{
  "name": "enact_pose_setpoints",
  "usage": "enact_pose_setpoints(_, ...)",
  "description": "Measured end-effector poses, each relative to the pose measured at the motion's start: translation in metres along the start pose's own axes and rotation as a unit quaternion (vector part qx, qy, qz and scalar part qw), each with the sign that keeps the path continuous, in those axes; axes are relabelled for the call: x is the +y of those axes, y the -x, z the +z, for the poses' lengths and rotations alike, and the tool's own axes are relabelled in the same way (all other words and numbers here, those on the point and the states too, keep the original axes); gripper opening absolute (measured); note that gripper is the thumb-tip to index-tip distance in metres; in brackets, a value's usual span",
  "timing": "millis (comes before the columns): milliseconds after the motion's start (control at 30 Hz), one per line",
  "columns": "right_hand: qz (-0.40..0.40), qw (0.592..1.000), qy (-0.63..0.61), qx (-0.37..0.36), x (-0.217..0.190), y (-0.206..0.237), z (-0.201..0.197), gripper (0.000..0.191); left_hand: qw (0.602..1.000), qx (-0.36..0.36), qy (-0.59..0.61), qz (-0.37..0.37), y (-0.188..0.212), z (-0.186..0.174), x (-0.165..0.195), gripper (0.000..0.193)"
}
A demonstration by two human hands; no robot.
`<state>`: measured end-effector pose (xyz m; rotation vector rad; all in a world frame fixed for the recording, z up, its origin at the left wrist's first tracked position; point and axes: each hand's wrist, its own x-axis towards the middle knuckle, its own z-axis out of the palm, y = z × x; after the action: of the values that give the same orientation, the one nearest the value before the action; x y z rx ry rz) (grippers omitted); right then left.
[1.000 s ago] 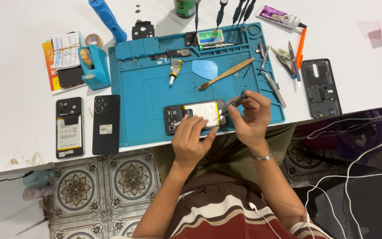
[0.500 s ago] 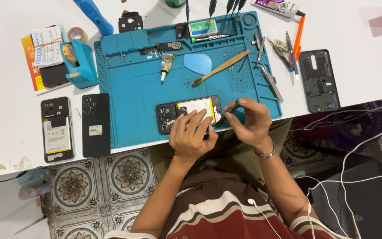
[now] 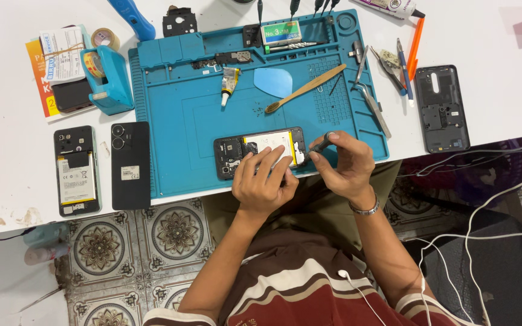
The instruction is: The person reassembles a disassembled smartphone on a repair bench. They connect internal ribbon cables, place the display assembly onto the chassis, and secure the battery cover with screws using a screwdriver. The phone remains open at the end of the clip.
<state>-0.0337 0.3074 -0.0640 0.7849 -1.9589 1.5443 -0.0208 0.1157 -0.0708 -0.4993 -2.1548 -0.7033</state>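
I am working on the opened phone (image 3: 260, 151), which lies back-off at the near edge of the blue silicone repair mat (image 3: 176, 145), pale battery and dark circuit boards exposed. My left hand (image 3: 265, 181) rests flat-fingered on its lower edge, pinning it and gripping nothing. My right hand (image 3: 341, 164) is curled shut around a slim metal screwdriver (image 3: 321, 143), its tip angled toward the phone's right end, at about three o'clock of the battery. As I judge it, I am at the screw stage; the next move needs the tip seated squarely with light pressure. A wooden toothbrush (image 3: 305, 89) lies at twelve o'clock, beside a smooth blue plastic pick (image 3: 272, 82).
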Motion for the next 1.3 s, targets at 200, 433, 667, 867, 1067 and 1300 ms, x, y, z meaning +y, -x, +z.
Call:
enact_pose_setpoints(200,-0.002,1.000,0.001,0.022,0.002,0.001,0.002,0.057,1.000,0.000,-0.004,0.001,0.000,0.000,0.000,0.015)
enact_pose_setpoints(433,0.000,1.000,-0.006,0.013,0.001,0.002,0.001,0.057,1.000,-0.002,-0.006,0.001,0.000,-0.001,0.000,0.015)
enact_pose_setpoints(667,-0.007,1.000,0.001,-0.013,-0.005,-0.006,0.002,0.060,1.000,0.003,-0.003,0.001,0.001,0.001,-0.001,0.016)
enact_pose_setpoints(867,-0.016,0.995,0.047,-0.087,-0.029,-0.013,-0.003,0.058,1.000,-0.004,0.000,0.005,0.000,-0.001,-0.001,0.016)
enact_pose_setpoints(1067,0.015,0.983,0.146,-0.106,-0.046,-0.019,-0.014,0.061,1.000,0.002,-0.003,0.002,0.000,0.000,0.000,0.015)
enact_pose_setpoints(1300,0.077,0.986,0.105,-0.103,-0.052,-0.020,-0.012,0.060,1.000,0.001,-0.003,0.005,0.000,-0.001,-0.001,0.016)
